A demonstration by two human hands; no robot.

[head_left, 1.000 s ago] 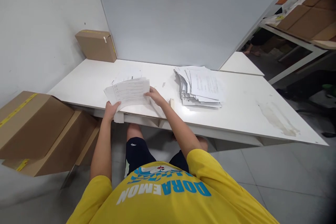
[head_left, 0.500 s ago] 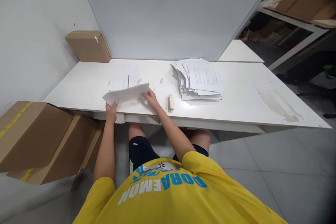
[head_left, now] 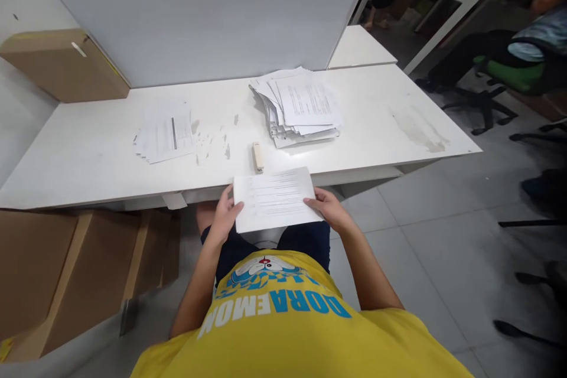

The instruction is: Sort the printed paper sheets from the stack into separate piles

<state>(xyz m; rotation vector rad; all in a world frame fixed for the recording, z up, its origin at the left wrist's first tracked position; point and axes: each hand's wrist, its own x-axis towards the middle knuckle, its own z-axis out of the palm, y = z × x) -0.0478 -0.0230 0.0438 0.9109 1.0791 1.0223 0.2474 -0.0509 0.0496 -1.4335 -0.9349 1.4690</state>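
A printed sheet of paper point(head_left: 273, 201) is held level above my lap, just off the desk's front edge; whether it is one sheet or several I cannot tell. My left hand point(head_left: 227, 214) grips its left edge, thumb on top. At the right edge my right hand point(head_left: 328, 208) pinches it the same way. Just beyond the paper lies a cream stapler point(head_left: 257, 157) on the white desk point(head_left: 372, 130). A thick, uneven stack of printed papers point(head_left: 305, 103) sits behind it to the right. To the left is a smaller, loosely fanned pile of papers point(head_left: 162, 133).
A cardboard box point(head_left: 66, 65) stands at the desk's back left, against a grey panel point(head_left: 212, 12). Larger cardboard boxes point(head_left: 97, 271) are on the floor at my left. To the right are a seated person point(head_left: 538, 35) and a green office chair point(head_left: 505, 74).
Both hands have brought the paper from above the left pile to in front of my body, turning it print side up. The view has swung to the right.
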